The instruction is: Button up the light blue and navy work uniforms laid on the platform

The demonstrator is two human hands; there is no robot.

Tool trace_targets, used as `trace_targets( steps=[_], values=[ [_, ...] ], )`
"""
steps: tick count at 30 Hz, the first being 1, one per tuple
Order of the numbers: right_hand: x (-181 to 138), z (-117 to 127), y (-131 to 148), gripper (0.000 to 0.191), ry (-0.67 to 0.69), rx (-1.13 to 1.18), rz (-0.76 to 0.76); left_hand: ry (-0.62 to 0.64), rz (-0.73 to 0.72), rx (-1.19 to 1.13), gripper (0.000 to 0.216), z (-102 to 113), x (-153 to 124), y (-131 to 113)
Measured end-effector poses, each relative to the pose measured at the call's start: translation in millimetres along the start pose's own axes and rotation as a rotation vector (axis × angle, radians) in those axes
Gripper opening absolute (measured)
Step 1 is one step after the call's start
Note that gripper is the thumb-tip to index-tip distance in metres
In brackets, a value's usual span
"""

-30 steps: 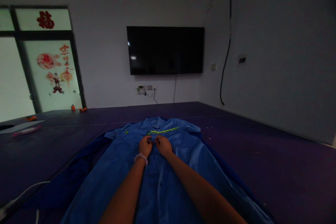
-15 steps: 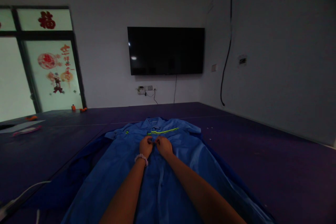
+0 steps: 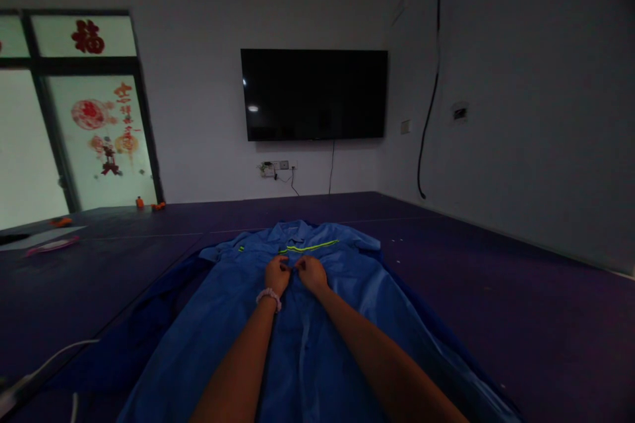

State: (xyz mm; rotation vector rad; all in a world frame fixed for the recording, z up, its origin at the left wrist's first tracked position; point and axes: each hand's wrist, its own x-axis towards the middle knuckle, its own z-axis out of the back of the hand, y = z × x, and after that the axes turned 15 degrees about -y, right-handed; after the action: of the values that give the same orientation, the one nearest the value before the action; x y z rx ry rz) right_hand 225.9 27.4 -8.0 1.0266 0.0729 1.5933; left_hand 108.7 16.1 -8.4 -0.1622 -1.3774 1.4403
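On the purple surface (image 3: 446, 284), at near centre, we find the shirt (image 3: 292, 344) laid front upward over a darker cloth (image 3: 139, 330), which shows along its left and right sides. The left hand (image 3: 276, 275) and right hand (image 3: 312, 274) come together at its front, just near of the yellow stripe (image 3: 312, 248). The fingers of both are bent, with the tips close together; whether they pinch a fold or a button we cannot tell, the detail being small and dim.

Risks, in our judgement: the front edges could slip out of line, because the hands cover the spot and the light is poor. A sideways pull by either hand could skew the front or ruck the cloth beneath. The forearms could drag creases into the shirt should they brush it.

Orientation: the collar (image 3: 292, 231) points far, and the near end runs out of view. The long axis lies near to far; the short sleeves spread left and right.
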Motion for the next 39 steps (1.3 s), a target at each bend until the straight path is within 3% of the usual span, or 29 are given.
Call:
trace_targets(
  steps=[39],
  values=[
    [8.8, -8.6, -10.1, 0.021, 0.001, 0.25, -0.056, -0.018, -0.018, 0.034, 0.024, -1.8, 1.4, 5.7]
  ],
)
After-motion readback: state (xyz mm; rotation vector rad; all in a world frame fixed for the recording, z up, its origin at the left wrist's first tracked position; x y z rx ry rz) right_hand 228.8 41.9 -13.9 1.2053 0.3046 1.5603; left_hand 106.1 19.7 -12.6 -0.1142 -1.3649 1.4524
